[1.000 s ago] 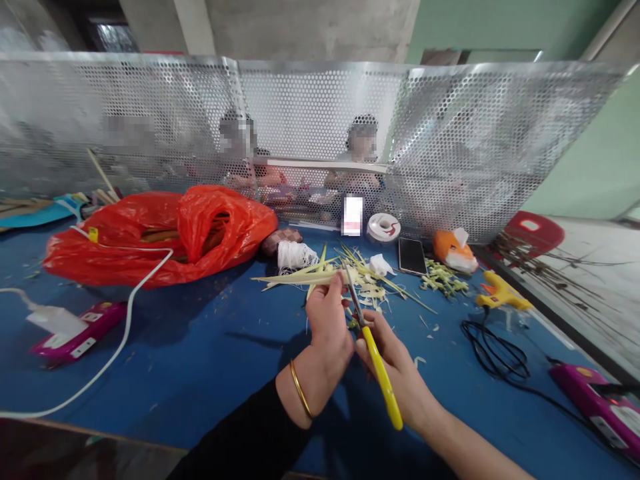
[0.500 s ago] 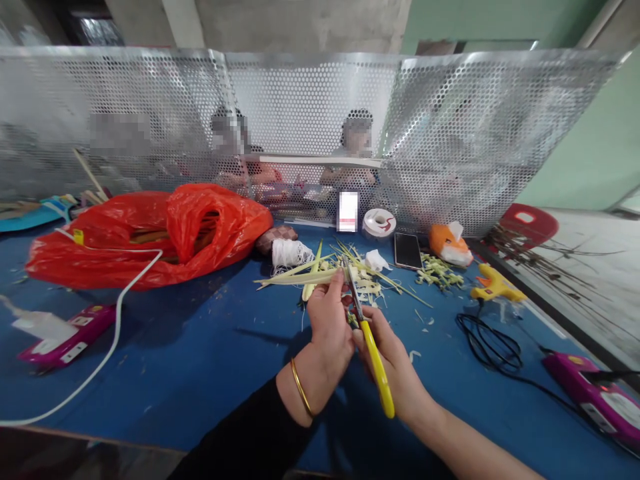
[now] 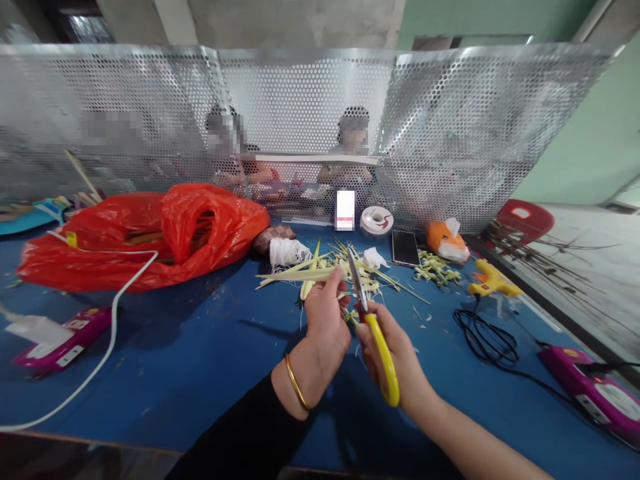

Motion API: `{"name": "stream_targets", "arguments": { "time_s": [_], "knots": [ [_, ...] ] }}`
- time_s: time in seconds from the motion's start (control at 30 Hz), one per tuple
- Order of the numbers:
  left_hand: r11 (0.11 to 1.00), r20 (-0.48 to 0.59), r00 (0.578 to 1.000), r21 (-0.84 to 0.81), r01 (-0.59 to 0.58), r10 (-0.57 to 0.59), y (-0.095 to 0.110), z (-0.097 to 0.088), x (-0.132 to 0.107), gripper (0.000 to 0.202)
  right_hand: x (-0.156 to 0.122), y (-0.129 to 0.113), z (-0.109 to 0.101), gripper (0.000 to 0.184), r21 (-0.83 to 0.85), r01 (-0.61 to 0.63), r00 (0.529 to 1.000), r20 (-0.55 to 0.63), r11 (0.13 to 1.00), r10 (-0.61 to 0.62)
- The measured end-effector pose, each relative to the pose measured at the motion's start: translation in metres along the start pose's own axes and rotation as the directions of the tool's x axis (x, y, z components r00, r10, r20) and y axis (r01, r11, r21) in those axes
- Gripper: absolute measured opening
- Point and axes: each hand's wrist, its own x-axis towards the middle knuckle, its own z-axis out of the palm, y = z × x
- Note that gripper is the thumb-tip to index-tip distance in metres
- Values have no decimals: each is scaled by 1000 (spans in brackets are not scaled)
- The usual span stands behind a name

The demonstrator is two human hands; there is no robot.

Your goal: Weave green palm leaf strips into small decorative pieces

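Between the thumb and fingers of my left hand [image 3: 326, 310] is a pale green leaf strip [image 3: 295, 274], its long end pointing left. My right hand [image 3: 393, 347] grips yellow-handled scissors [image 3: 381, 353], whose metal blades point up and away, just right of the left fingertips and apart from the strip. Beneath and beyond both hands lies a pile of cut leaf pieces [image 3: 370, 283] with several longer strips. A ball of white string [image 3: 289, 253] lies left of the pile, and a crumpled white tissue [image 3: 374, 258] sits behind it.
A red plastic bag [image 3: 220, 233] fills the left side. Purple power strips [image 3: 65, 347] lie at both sides. At right are a phone [image 3: 405, 247], small green pieces [image 3: 436, 269], an orange tissue pack [image 3: 447, 241] and a yellow glue gun [image 3: 493, 280]. A perforated metal screen [image 3: 305, 100] stands behind, with people beyond.
My right hand and the scissors have moved slightly right, away from the left fingertips and the strip. My left hand still holds the strip. The whole view has shifted a little.
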Motion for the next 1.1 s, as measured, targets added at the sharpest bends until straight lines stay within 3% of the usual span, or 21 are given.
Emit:
{"name": "stream_targets", "arguments": {
  "time_s": [0.07,0.13,0.2,0.27,0.37,0.53,0.67,0.7,0.77,0.83,0.9,0.97,1.1],
  "knots": [
    [996,34,999,77,-45,42,4,-3,3,18,7,-7,-19,52,-85,19,998,-58,996,-24],
    [986,83,996,158,-58,45,10,-7,8,19,18,-14,-45,53,-359,93,986,-94,929,-135],
    [971,122,992,233,-45,17,18,-13,15,18,30,-18,-71,47,-694,77,960,-142,716,-241],
    [951,148,989,307,-22,-25,26,-19,23,17,41,-18,-92,42,-889,28,957,-108,457,-269],
    [907,181,979,421,11,-96,35,-30,34,17,53,-10,-106,38,-975,45,972,-7,216,-234],
    [835,204,958,548,59,-202,37,-42,44,19,59,5,-102,34,-991,119,979,108,59,-173],
    [794,266,913,600,94,-309,34,-46,40,23,57,-11,-94,15,-958,242,950,266,-157,-162],
    [785,290,895,611,99,-339,34,-47,39,24,56,-18,-89,12,-932,318,916,350,-176,-197],
    [774,333,857,623,113,-393,35,-48,37,26,55,-30,-76,22,-848,524,764,510,-82,-395],
    [769,368,818,624,135,-442,36,-49,34,28,53,-34,-62,18,-715,698,570,538,22,-621],
    [761,392,781,628,159,-487,36,-50,32,30,50,-31,-51,12,-614,789,442,538,26,-718],
    [745,396,752,640,186,-527,35,-51,30,30,46,-24,-46,12,-561,827,394,549,25,-738],
    [692,386,700,689,215,-601,31,-51,26,24,40,-14,-47,14,-535,844,367,534,32,-762]
  ]
}}
